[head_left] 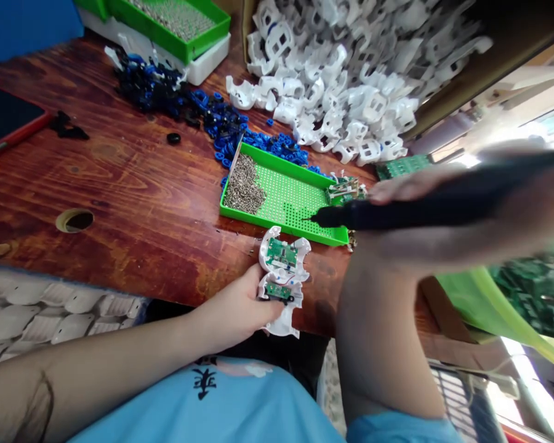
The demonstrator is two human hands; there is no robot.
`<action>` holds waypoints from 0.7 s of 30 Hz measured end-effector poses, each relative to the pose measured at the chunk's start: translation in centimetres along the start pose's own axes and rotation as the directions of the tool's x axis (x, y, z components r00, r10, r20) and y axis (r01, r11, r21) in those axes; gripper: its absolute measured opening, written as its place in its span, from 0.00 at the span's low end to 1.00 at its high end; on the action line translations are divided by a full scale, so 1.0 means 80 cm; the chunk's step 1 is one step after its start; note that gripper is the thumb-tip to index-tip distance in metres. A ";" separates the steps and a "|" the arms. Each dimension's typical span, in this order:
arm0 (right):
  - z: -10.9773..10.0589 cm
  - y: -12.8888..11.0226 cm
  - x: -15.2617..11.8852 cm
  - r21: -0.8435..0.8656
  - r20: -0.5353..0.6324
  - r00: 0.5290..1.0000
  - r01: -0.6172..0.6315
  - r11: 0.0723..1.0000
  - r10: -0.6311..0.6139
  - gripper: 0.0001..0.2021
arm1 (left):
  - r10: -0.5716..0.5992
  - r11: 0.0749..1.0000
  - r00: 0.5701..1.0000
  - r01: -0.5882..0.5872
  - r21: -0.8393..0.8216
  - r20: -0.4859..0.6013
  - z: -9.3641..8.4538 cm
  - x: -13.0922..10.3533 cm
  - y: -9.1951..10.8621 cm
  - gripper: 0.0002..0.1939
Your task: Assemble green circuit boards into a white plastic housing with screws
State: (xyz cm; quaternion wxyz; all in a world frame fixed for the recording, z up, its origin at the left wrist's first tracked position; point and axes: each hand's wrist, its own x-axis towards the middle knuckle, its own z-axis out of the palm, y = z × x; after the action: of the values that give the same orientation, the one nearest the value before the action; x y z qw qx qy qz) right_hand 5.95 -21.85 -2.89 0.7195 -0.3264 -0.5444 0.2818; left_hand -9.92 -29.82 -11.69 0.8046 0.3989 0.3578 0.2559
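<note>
Closely held at the table's near edge, a white casing [294, 311] fitted with green circuit boards [281, 253] sits in a worker's left hand [247, 301], as seen from the head camera. The left fingers are closed on it from its 8 o'clock side, thumb over the lower half, the other fingertips hidden beneath. Its long axis runs from 12 toward 6 o'clock, the foot tipped slightly to 5. The right hand [447, 249], blurred, is wrapped around a black driver [397, 212] that points to 9 o'clock, its thin bit apart from the casing and over the perforated floor of a green tray [240, 214]. From that bit, the casing lies near, at about 7 o'clock; the left hand is the nearer to it. Screws [244, 184] are heaped at the tray's 9 o'clock end. Whether the bit touches the tray floor or carries a screw cannot be told.
</note>
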 end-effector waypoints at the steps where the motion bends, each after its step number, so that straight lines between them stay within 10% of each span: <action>1: 0.012 0.015 0.006 0.000 -0.093 0.994 0.066 0.998 -0.065 0.15 | -0.003 1.000 1.000 0.003 -0.004 0.001 0.000 0.000 0.000 0.24; 8: 0.047 0.073 0.019 0.035 -0.074 0.996 0.044 0.998 -0.041 0.12 | -0.013 1.000 1.000 0.012 0.004 0.013 -0.003 0.000 0.003 0.26; 21: 0.043 0.081 0.017 -0.001 -0.092 0.996 -0.012 1.000 0.012 0.13 | -0.034 0.997 0.999 0.036 -0.070 0.034 -0.001 0.003 0.007 0.27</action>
State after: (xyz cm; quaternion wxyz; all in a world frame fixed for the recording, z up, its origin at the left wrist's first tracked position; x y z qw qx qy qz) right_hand 2.66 -16.20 -6.43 0.7419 -0.3430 -0.5088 0.2703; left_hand -9.88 -29.28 -11.33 0.8283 0.3678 0.3424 0.2478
